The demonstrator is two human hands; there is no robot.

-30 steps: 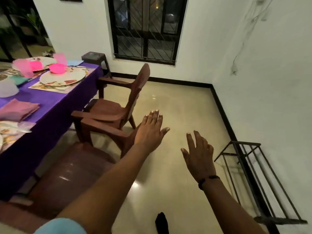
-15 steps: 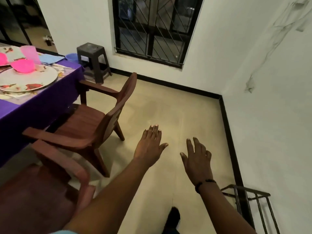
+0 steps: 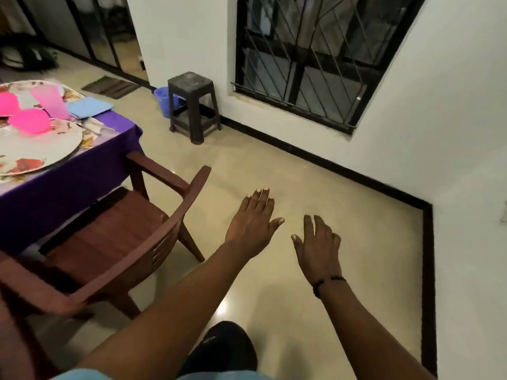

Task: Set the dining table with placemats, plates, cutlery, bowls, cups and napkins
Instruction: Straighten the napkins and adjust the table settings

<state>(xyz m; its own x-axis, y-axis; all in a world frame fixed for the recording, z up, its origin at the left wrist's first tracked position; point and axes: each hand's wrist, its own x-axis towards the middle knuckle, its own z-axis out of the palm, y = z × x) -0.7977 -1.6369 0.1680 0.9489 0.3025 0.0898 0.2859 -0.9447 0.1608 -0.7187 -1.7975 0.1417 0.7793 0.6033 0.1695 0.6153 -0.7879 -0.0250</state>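
Swinging left since the earlier frame, the view now takes in a dark stool (image 3: 193, 105) by the wall. Both arms reach over bare floor at centre frame, left hand (image 3: 253, 223) and right hand (image 3: 318, 246) flat, fingers straight, slightly spread, holding nothing. Plate (image 3: 38, 150), pink bowls (image 3: 30, 123), cup (image 3: 50, 101) and blue napkin (image 3: 89, 106) sit on the purple-clothed table (image 3: 63, 182), upper left.

Both arms reach forward over the pale floor, the left hand (image 3: 253, 223) and right hand (image 3: 318, 246) flat, fingers straight, holding nothing. A brown chair (image 3: 123, 237) stands at the purple-clothed table (image 3: 68, 182), where a floral plate (image 3: 38, 149) carries a pink bowl (image 3: 30, 124), beside a pink cup (image 3: 50, 101) and blue napkin (image 3: 89, 106). A dark stool (image 3: 193, 105) stands by the barred window (image 3: 310, 56).
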